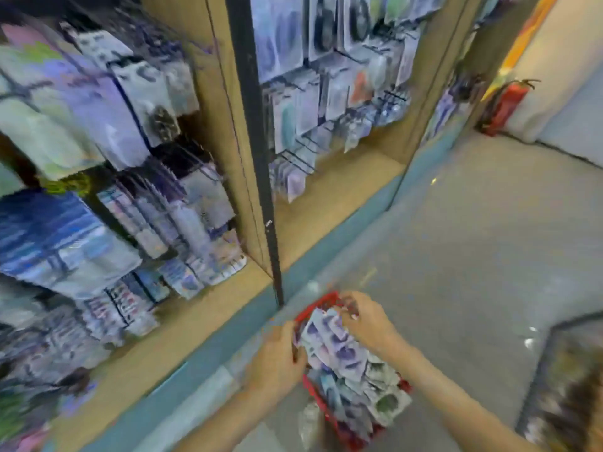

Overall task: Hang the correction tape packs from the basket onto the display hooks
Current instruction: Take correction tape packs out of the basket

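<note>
Frame is heavily motion-blurred.

Wooden display unit (228,132) fills the left and centre, with two bays split by a black upright post (257,158). Both bays are full of hung stationery packs (107,102); a few black display hooks (300,161) in the right bay show bare wire.

Grey floor (473,239) is on the right. Red fire extinguisher (504,106) stands far right by the wall.

Red basket (313,394) is low centre, in front of the unit's base; can't tell if it sits on the floor or is held up. It is heaped with correction tape packs (342,353), none lifted clear.

Left hand (277,360) is at the basket's left rim, fingers curled over the edge, gripping it. Right hand (365,321) is over the far end of the heap, fingers and thumb curled onto the top packs, pinching them.
</note>
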Motion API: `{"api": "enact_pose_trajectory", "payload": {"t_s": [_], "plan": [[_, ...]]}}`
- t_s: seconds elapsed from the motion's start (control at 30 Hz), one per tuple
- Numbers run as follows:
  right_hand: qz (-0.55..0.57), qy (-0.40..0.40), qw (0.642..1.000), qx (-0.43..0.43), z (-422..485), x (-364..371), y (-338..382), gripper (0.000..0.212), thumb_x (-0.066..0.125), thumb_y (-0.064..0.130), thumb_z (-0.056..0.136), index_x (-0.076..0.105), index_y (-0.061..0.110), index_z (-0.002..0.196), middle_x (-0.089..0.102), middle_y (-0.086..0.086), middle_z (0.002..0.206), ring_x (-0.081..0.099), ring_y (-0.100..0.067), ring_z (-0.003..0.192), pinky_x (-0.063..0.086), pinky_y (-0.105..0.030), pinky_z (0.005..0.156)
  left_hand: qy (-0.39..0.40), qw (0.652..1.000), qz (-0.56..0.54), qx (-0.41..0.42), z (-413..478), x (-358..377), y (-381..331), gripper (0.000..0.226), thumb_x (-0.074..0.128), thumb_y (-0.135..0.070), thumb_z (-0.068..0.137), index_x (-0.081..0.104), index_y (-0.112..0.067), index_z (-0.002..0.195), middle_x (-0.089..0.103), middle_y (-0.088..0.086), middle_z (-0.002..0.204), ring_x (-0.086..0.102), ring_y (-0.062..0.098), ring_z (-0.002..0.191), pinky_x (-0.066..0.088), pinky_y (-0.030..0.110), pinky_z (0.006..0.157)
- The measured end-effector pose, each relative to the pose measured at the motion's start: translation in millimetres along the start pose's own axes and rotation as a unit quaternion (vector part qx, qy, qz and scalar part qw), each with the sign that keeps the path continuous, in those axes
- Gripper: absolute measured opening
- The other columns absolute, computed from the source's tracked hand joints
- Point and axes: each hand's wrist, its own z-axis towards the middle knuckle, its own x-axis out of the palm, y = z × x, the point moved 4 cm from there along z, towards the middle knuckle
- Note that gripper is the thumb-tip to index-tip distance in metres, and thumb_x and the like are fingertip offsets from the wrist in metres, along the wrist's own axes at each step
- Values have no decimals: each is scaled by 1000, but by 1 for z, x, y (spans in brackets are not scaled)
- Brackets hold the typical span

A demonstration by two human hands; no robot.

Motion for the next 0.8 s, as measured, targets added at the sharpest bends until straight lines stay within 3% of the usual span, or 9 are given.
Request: {"api": "enact_pose_trajectory", "payload": {"t_s": [0.17, 0.23, 0.3, 0.37, 0.4, 0.47, 0.6, 0.7, 0.8], "plan": [[12, -19, 987, 161, 43, 8, -167, 44, 57, 24, 87, 54, 7, 127, 61, -9, 97, 58, -27, 88, 30, -15, 70, 119, 990, 71, 17, 98, 115, 16, 49, 41, -29, 98, 31, -23, 146, 36, 0, 147, 45, 21, 129, 38, 30, 103], [30, 6, 980, 199, 59, 26, -234, 47, 53, 38, 70, 54, 30, 117, 62, 0, 94, 56, -25, 86, 36, -22, 76, 156, 983, 94, 14, 134, 163, 25, 50, 42, -27, 98, 31, -25, 147, 36, 0, 145, 46, 21, 128, 40, 32, 102], [56, -25, 970, 235, 74, 43, -296, 29, 60, 23, 77, 51, 34, 102, 62, 9, 92, 58, -22, 89, 43, -32, 77, 163, 980, 115, 17, 172, 212, 38, 51, 42, -26, 97, 32, -26, 147, 39, 1, 142, 45, 22, 127, 41, 33, 101], [64, -46, 966, 247, 93, 59, -341, 30, 63, 9, 84, 50, 33, 95, 57, 20, 85, 57, -18, 86, 41, -21, 67, 155, 980, 119, 32, 211, 261, 50, 50, 43, -20, 96, 37, -24, 146, 43, 3, 140, 48, 24, 124, 43, 34, 99], [55, -49, 967, 244, 105, 72, -363, 30, 64, 8, 85, 54, 34, 97, 59, 21, 86, 59, -17, 86, 43, -17, 64, 139, 982, 115, 48, 231, 282, 54, 48, 43, -14, 95, 45, -22, 142, 48, 4, 137, 53, 26, 121, 46, 33, 97], [7, -30, 972, 233, 129, 105, -401, 27, 63, 22, 86, 61, 25, 112, 66, 7, 103, 62, -22, 98, 51, -25, 78, 101, 986, 110, 72, 272, 323, 67, 43, 44, -4, 89, 62, -16, 127, 60, 8, 125, 62, 29, 110, 51, 32, 87], [-81, 42, 989, 115, 172, 192, -451, 78, 39, 64, 83, 39, 18, 145, 52, -6, 138, 45, -27, 126, 35, -46, 104, 81, 976, 182, 85, 336, 393, 92, 59, 72, 5, 72, 62, -10, 127, 58, 25, 126, 59, 44, 110, 49, 48, 92], [-149, 39, 988, 22, 194, 223, -451, 66, 41, 55, 81, 53, 18, 134, 57, -1, 133, 47, -24, 125, 19, -41, 104, 117, 949, 281, 76, 354, 430, 104, 69, 62, -34, 91, 33, -14, 150, 47, 19, 138, 48, 35, 125, 38, 42, 102], [-197, 6, 979, -59, 198, 235, -453, 46, 42, 45, 74, 70, 22, 102, 66, 4, 107, 58, -27, 108, 24, -42, 97, 105, 899, 416, 85, 355, 444, 107, 83, 71, -53, 68, 54, -12, 137, 65, -1, 96, 63, 16, 85, 47, 29, 72]]}}
